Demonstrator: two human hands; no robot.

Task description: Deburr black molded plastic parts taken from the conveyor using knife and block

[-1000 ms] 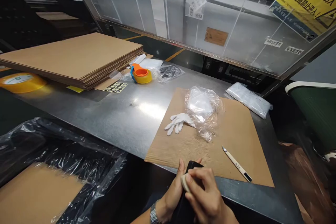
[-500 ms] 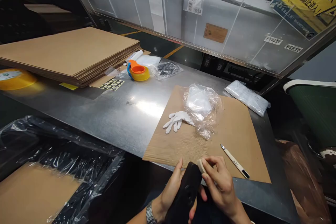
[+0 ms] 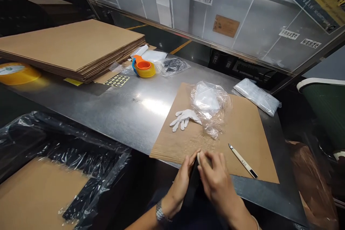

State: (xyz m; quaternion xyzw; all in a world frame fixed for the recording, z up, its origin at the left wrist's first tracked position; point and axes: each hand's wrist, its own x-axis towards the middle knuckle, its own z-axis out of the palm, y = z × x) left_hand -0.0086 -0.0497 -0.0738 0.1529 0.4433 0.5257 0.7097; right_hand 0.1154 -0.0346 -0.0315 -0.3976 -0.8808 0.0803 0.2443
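My left hand (image 3: 181, 183), with a metal watch on the wrist, grips a long black object (image 3: 193, 186) at the near edge of the steel table (image 3: 121, 115). Over the object's top end lies my right hand (image 3: 215, 183), fingers closed on a small pale eraser-like block (image 3: 199, 156) pressed against it. Most of the black object is hidden between the two hands. Just beyond them is a brown cardboard sheet (image 3: 242, 133) with a white glove (image 3: 184, 118), a crumpled clear plastic bag (image 3: 211, 106) and a thin craft knife (image 3: 242, 160) on it.
A stack of flat cardboard (image 3: 72, 48) sits at the back left, beside an orange and yellow tape dispenser (image 3: 144, 68), a sticker sheet (image 3: 117, 80) and bagged items (image 3: 256, 96). A black-plastic-lined box (image 3: 54, 172) is at lower left; a green bin (image 3: 323, 111) is at right.
My right hand with the pale block slid from the right side back over the top end of the black object, covering it. The black object now stands more upright between my hands.
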